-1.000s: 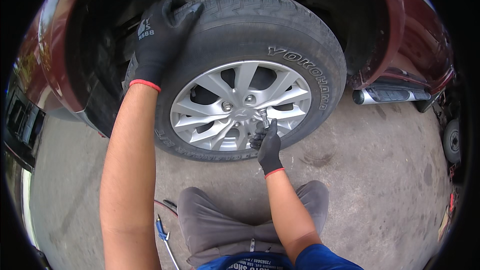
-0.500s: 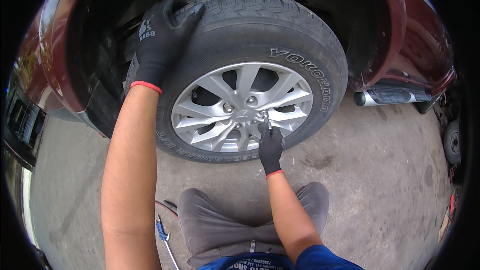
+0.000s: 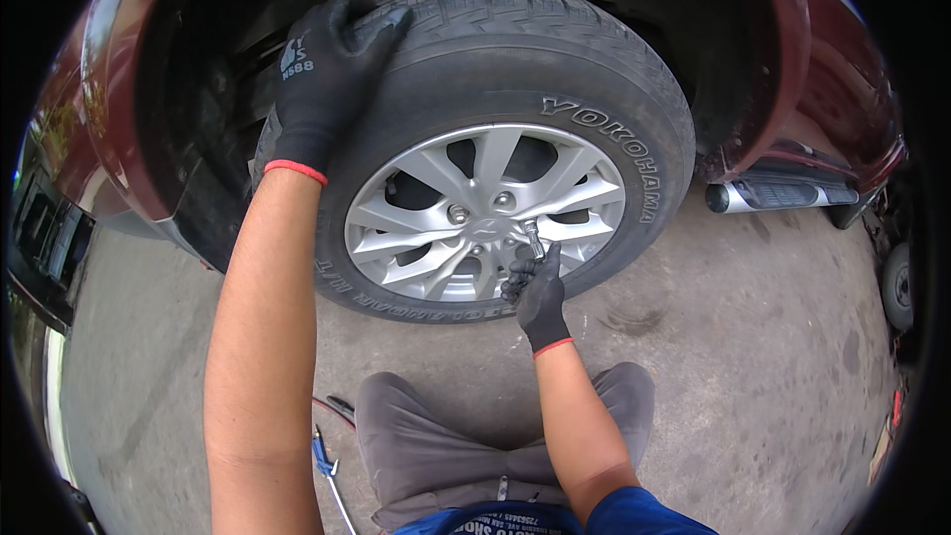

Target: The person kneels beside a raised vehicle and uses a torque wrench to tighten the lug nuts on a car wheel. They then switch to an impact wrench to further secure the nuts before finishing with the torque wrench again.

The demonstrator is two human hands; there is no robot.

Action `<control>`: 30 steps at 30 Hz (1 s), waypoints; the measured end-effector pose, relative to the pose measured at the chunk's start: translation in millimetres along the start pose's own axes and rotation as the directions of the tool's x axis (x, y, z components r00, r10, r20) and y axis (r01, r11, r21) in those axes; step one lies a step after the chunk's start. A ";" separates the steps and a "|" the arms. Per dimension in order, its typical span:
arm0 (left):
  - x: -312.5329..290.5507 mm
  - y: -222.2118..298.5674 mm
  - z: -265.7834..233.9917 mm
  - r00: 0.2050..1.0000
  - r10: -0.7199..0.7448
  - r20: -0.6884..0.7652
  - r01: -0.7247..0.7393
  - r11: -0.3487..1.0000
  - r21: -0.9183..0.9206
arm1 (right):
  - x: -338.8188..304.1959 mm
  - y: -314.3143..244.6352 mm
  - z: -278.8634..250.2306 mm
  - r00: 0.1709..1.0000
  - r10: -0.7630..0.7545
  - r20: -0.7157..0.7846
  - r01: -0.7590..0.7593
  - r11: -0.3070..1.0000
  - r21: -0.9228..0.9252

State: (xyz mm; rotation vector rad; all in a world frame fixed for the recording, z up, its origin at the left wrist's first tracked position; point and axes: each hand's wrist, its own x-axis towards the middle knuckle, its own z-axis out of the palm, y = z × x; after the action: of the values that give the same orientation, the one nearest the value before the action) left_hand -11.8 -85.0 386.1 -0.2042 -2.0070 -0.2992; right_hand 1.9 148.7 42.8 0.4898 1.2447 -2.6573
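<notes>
A black tire [image 3: 495, 69] on a silver alloy wheel [image 3: 485, 178] stands upright in the wheel well. My left hand [image 3: 337, 69], in a black glove, grips the tire's upper left, its thumb along the tread and its other fingers partly hidden. A chrome socket [image 3: 535, 240] sits over a lug position right of the hub cap [image 3: 485, 229], its near end sticking out toward me. Just below it is my gloved right hand [image 3: 540, 297], thumb raised beside the socket and fingers loosely bent to the left, apart from the thumb. Lug nuts [image 3: 459, 214] show around the hub.
Dark red bodywork [image 3: 124, 89] arches around the wheel, with a side step [image 3: 783, 195] to the right. A blue-handled air gun [image 3: 322, 456] and a hose [image 3: 337, 411] lie on the concrete floor [image 3: 743, 337] beside my left knee. Another wheel [image 3: 898, 287] is at the far right.
My right hand has loosened from the socket; its fingers have swung left and its thumb has come up. The socket stays on the wheel. My left hand keeps its place on the tire.
</notes>
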 end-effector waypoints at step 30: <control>-0.2 2.3 -1.2 0.998 -0.057 0.031 0.058 0.998 -0.023 | 5.7 -8.4 -4.7 0.830 0.240 0.504 -0.438 0.840 0.321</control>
State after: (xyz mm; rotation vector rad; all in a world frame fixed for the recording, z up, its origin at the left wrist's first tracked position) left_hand -10.1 -83.2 386.7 -0.1666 -2.0424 -0.3584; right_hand -4.8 157.6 43.9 0.1159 0.3896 -2.5019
